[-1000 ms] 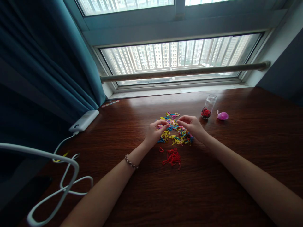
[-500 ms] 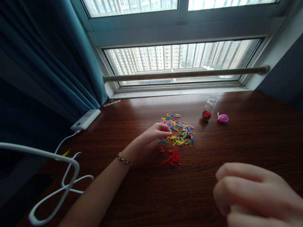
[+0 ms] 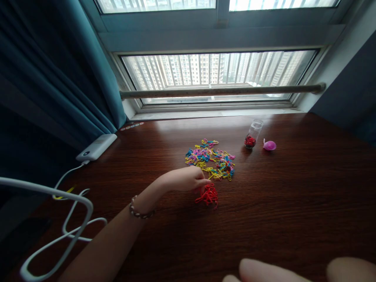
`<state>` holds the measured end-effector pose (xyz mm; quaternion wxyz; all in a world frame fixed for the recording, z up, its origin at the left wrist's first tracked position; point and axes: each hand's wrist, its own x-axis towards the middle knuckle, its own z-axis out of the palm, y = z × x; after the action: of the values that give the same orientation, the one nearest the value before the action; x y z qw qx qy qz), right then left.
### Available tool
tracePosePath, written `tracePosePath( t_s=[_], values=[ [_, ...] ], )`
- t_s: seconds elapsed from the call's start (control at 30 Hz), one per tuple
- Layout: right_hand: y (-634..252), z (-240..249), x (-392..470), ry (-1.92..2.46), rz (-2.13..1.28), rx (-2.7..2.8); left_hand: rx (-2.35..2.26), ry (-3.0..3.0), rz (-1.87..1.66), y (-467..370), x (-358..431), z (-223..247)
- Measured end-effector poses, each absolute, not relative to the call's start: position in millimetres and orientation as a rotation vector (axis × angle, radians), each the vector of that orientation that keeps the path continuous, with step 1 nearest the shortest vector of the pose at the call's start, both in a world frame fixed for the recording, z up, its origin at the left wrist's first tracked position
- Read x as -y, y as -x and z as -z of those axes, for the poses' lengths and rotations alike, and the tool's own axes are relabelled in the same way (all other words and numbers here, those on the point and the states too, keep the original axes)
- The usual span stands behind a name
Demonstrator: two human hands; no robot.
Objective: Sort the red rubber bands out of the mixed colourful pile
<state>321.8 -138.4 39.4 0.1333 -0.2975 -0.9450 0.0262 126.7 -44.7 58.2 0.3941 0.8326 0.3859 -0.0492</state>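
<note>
My left hand (image 3: 190, 179) reaches over the table with thumb and fingertips pinched at the edge of a small pile of red rubber bands (image 3: 210, 196). Some red shows at the fingertips, against the pile. Just beyond the hand lies a spread of mixed rubber bands (image 3: 225, 158) in yellow, blue, pink and some red. My right hand (image 3: 273, 271) shows only in part at the bottom edge, blurred, its visible fingers apart and nothing seen in them.
A clear bottle (image 3: 255, 131) with red bits at its bottom stands at the back right, beside a pink rounded piece (image 3: 269, 145). To the left are a white power strip (image 3: 96, 147), a looped white cable (image 3: 88, 207) and a blue curtain (image 3: 96, 78). A window lies behind the brown table (image 3: 279, 203).
My left hand has moved from the mixed bands toward me, onto the red pile. The right hand, curled before, has dropped to the bottom edge with its fingers parted. The view has shifted slightly.
</note>
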Motion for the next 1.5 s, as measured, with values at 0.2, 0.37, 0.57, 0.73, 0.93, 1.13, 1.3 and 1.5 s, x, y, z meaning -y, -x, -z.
tracePosePath(
  t_s=[0.2, 0.37, 0.57, 0.73, 0.93, 1.13, 1.3, 1.5],
  values=[
    [-300.9, -80.0, 166.8, 0.885, -0.12, 2.977, -1.219, -2.104, 0.208, -115.0, 37.8, -54.7],
    [-283.4, -79.3, 136.2, 1.166, -0.004, 3.002, -1.243, -2.004, 0.191, -120.9, 38.2, -39.7],
    [-274.4, -49.1, 104.5, 1.344, -0.206, 3.04, -0.8, -1.642, 0.268, -123.0, 38.1, -39.7],
    [-287.5, -59.5, 96.2, 1.172, -0.5, 3.09, -0.837, -1.781, 0.175, -120.9, 29.6, -44.2],
    [-316.4, -52.0, 41.2, 1.444, -0.403, 2.682, -1.002, -2.487, -0.672, -134.6, 21.0, -11.6],
    [-329.9, -21.2, 14.4, 1.585, -0.377, 2.501, -0.976, -2.755, -0.692, -138.3, 18.7, 15.1],
    [-338.7, -12.6, 2.8, 1.436, -0.617, 2.456, -1.069, -2.769, -0.723, -134.9, 18.9, 12.4],
    [-366.3, -20.8, -14.9, 1.54, -0.678, 2.311, -0.8, -2.899, -0.529, -138.2, 26.4, 3.7]
  ],
)
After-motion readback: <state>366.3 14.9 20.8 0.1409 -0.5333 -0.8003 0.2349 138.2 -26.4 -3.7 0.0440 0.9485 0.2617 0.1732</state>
